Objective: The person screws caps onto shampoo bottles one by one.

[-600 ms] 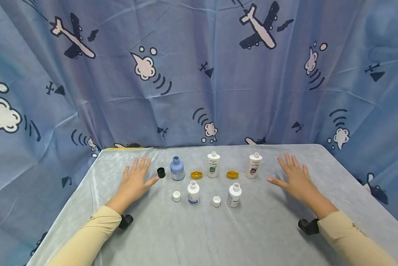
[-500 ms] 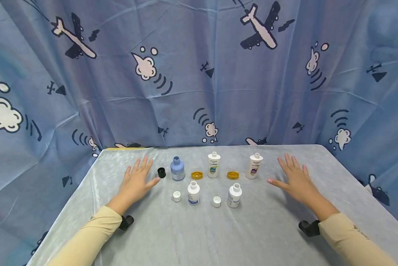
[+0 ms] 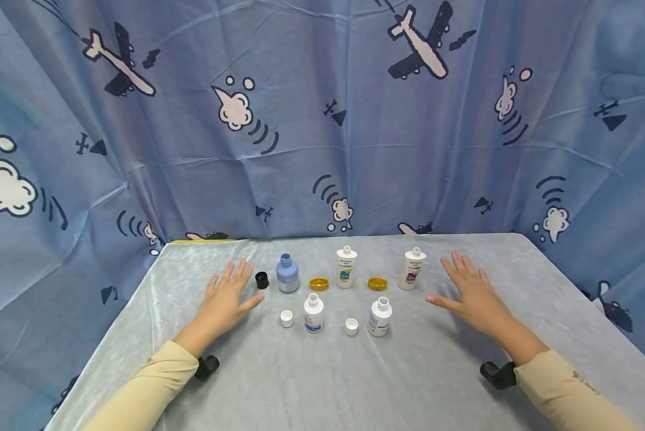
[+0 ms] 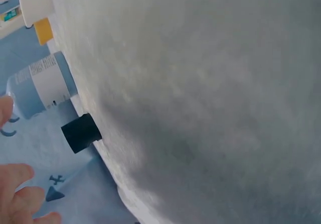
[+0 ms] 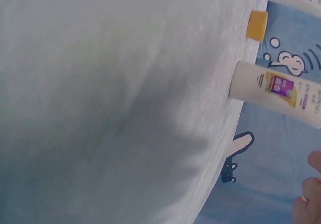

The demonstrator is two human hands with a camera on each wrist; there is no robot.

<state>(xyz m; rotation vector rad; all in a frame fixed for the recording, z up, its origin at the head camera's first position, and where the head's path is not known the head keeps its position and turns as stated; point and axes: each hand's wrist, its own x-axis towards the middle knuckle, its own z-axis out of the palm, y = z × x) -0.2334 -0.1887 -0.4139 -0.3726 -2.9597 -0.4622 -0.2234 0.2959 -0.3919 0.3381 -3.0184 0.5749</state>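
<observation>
readiness seems to be the step i am watching from afar; the next move is probably calling for reaching inward and closing a grip. leftmost, the left hand (image 3: 222, 307) is hovering palm-down, fingers spread, holding nothing, near the black cap (image 3: 261, 280). the uncapped blue bottle (image 3: 287, 275), white caps (image 3: 286, 319), amber lids (image 3: 319, 284) and white bottles (image 3: 313, 317) are resting on the table (image 3: 312, 383) between both hands. last, the right hand (image 3: 474, 299) is hovering likewise, fingers spread and gripping nothing, near the rightmost white bottle (image 3: 411, 272).
</observation>
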